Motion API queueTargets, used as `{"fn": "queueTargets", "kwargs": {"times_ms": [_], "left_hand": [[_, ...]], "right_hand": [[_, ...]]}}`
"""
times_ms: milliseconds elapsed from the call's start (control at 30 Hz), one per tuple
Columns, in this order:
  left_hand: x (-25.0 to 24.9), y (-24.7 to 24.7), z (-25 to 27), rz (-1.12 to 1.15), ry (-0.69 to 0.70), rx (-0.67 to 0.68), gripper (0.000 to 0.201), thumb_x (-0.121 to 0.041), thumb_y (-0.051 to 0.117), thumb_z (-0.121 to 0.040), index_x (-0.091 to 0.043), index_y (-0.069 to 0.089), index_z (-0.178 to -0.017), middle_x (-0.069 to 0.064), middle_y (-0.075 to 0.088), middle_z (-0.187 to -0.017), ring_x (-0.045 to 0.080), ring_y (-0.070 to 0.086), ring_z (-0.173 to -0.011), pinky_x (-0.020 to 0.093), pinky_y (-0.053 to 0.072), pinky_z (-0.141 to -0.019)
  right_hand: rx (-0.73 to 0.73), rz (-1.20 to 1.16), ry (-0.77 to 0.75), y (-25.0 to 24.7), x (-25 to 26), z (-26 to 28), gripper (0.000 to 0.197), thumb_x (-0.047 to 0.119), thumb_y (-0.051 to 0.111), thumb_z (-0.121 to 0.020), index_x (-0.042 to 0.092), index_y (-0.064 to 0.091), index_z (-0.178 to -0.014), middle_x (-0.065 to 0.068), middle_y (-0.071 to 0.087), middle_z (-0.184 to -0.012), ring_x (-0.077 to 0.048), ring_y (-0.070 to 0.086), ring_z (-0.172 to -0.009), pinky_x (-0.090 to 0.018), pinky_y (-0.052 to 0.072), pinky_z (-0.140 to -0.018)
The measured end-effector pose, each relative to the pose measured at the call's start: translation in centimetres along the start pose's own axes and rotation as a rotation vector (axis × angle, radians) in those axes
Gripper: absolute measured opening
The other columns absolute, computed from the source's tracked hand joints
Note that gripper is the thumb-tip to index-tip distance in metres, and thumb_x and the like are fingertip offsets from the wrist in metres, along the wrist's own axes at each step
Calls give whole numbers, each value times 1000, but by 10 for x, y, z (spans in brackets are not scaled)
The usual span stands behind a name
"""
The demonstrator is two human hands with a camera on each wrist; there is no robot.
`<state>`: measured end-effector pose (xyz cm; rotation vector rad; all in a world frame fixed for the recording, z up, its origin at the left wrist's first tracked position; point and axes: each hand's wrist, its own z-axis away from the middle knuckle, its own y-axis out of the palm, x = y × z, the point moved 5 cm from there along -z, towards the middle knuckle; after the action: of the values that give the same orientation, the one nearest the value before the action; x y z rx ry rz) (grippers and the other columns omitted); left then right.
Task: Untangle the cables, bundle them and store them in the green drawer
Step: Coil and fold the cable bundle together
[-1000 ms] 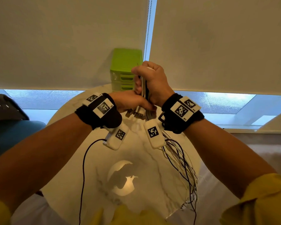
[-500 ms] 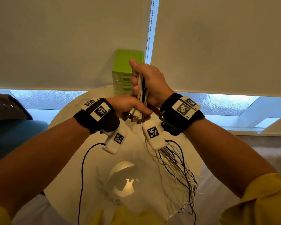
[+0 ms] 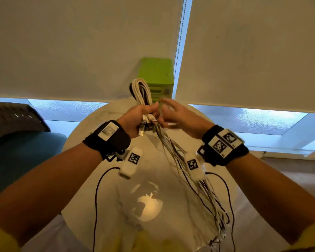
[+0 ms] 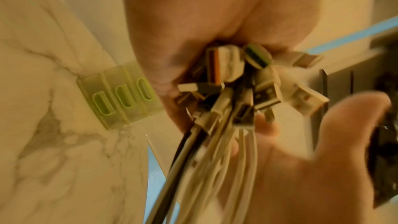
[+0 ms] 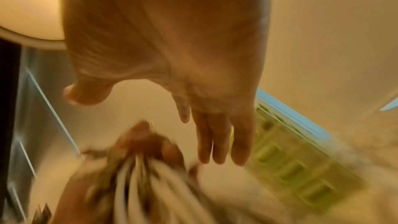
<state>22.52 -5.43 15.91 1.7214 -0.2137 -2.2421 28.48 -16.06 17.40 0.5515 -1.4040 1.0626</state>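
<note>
Left grip: left hand (image 3: 135, 120) fisted round the cables (image 3: 142, 91), fold loop above, plugs below.
Right grip: right hand (image 3: 178, 115) beside it, fingers straight, holding nothing.
Tails: hang past the worktop (image 3: 105, 224) near edge.
Green drawer (image 3: 157, 77): far edge, all drawers look closed.
Advice: gather tails into another fold; keep the fist tight.

No readable text or numbers; wrist tags (image 3: 219, 146) bear only coded patterns

White & black cables (image 3: 141, 91) looped upright, ends trailing down, green drawer unit (image 3: 157, 73) behind, shut
</note>
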Motion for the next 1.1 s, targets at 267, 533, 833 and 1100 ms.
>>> {"fn": "queueTargets", "kwargs": {"times_ms": [267, 533, 833, 1100], "left_hand": [[0, -39, -12, 396, 64, -266, 38, -35, 40, -101, -15, 45, -69, 0, 56, -61, 20, 64, -65, 35, 50, -69], [18, -96, -2, 100, 80, -953, 29, -37, 54, -93, -9, 57, -84, 11, 65, -83, 26, 62, -69, 33, 48, -62], [17, -63, -4, -990, -57, -423, 26, -38, 55, -93, -15, 61, -83, 3, 59, -65, 15, 54, -51, 22, 37, -44], [28, -60, 3, -757, -103, -164, 19, -36, 63, -90, -18, 68, -91, 3, 70, -86, 24, 65, -87, 41, 52, -83]], "right_hand": [[-73, 251, 133, 60, -71, 4, 18, 29, 55, -95, 15, 48, -87, -3, 58, -67, -14, 62, -54, -33, 58, -62], [-2, 557, 132, 66, -67, 22, 19, 30, 58, -93, 11, 58, -91, -2, 59, -76, -16, 58, -65, -29, 46, -62], [-157, 474, -224, 17, 3, 17, 35, 22, 80, -75, 15, 68, -107, 21, 60, -82, 5, 59, -68, -7, 41, -63], [-94, 302, -236, 0, -10, 3, 18, 14, 72, -83, 11, 75, -100, 6, 71, -88, 2, 61, -75, -13, 46, -70]]}}
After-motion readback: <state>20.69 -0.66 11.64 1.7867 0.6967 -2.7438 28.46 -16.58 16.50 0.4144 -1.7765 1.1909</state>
